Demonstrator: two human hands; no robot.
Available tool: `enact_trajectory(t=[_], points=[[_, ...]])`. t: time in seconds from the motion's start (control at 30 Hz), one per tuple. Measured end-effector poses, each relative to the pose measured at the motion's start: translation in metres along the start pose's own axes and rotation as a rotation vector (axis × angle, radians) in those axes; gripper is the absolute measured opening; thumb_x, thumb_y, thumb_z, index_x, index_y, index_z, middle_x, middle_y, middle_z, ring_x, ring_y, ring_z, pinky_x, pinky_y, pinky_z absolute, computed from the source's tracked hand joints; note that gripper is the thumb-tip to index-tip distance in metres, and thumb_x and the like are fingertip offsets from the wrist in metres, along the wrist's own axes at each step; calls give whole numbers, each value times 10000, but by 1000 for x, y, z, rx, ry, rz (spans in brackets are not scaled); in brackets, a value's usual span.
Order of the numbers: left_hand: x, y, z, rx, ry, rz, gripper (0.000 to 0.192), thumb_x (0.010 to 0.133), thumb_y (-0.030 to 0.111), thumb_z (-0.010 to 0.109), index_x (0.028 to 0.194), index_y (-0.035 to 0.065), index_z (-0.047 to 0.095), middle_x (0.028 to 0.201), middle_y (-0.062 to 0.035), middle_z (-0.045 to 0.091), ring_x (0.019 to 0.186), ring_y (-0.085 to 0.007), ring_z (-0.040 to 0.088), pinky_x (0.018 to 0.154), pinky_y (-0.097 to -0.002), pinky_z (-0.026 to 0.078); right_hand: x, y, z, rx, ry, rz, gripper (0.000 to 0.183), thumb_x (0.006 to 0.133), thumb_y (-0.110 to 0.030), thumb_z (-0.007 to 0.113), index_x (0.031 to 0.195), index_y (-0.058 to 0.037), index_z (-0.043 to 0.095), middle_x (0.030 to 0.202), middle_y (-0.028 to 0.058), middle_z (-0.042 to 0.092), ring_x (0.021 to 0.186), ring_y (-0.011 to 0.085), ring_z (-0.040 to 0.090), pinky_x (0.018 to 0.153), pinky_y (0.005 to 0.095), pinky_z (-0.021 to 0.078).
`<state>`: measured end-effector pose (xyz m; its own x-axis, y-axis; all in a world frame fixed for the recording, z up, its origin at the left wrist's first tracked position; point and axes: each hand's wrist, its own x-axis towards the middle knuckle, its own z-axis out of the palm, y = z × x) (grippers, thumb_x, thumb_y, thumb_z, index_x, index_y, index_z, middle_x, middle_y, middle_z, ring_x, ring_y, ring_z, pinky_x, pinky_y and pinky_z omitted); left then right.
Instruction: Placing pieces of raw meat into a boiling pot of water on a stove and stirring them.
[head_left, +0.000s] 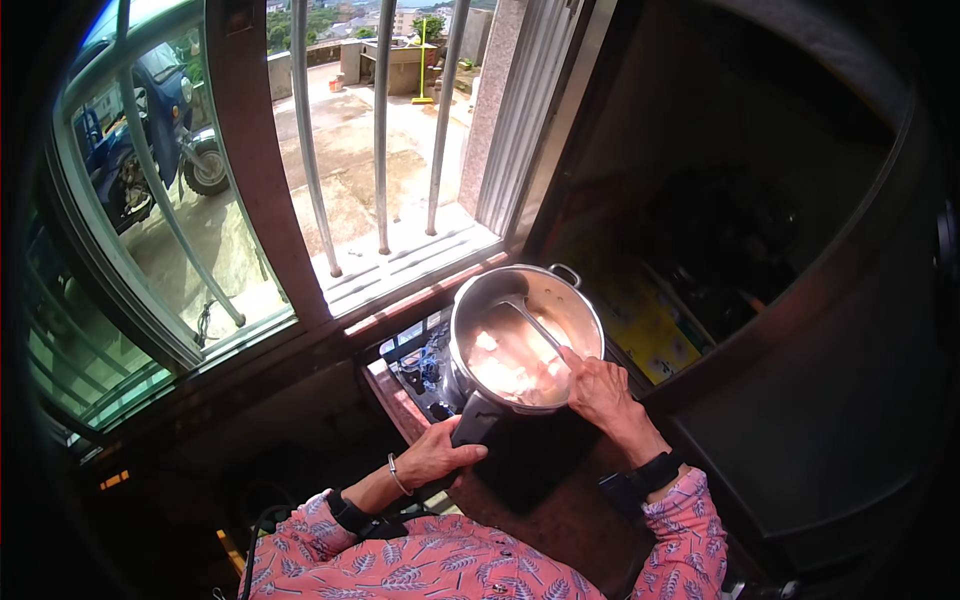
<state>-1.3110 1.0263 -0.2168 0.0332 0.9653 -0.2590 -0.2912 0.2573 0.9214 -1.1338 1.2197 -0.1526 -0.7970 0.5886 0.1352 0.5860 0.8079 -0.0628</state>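
A deep metal pot with a black side handle stands by the window, holding cloudy liquid and pale chunks of food. My left hand grips the pot's black handle, thumb on top. With my right hand, at the pot's near right rim, I hold the handle of a metal ladle or spatula. Its head rests inside the pot against the far side, partly in the food, so its exact shape cannot be told. Beneath the pot, a stove with a glossy top shows partly at the left.
A barred window borders the pot on the far side. A small loop handle juts from the pot's far right rim. To the right lie a yellow patterned sheet and dark, unclear objects. A stone counter edge runs at the left.
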Motion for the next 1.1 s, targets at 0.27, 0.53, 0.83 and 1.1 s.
enact_trajectory(t=[0.27,0.53,0.83,1.1], points=[[-1,-1,0,-10,8,-5,345,825,174,639,1051,-12,455,708,-40,538,470,-112,538,411,-233,443,5,-10,13,-25,-72,-37,412,736,-89,481,1146,-49,498,719,188,603,660,379,609,547,482,476],[-1,1,-2,6,-11,-8,357,830,173,634,1068,-10,441,712,-36,530,468,-108,540,413,-233,445,10,-2,3,-131,-205,58,352,731,-170,584,1044,-28,508,816,161,598,767,341,597,666,442,450],[-1,2,-1,-17,-1,-29,358,828,176,639,1075,4,445,707,-21,533,465,-100,536,404,-226,431,30,36,-50,-6,-380,56,139,709,-107,592,795,0,569,641,145,589,568,281,613,520,366,475],[1,-1,-3,-8,-5,-34,366,821,180,648,1075,7,450,671,-23,532,466,-95,532,395,-224,412,64,46,-54,471,-1007,187,198,734,-169,575,615,-10,561,509,28,509,418,114,508,386,248,386]])
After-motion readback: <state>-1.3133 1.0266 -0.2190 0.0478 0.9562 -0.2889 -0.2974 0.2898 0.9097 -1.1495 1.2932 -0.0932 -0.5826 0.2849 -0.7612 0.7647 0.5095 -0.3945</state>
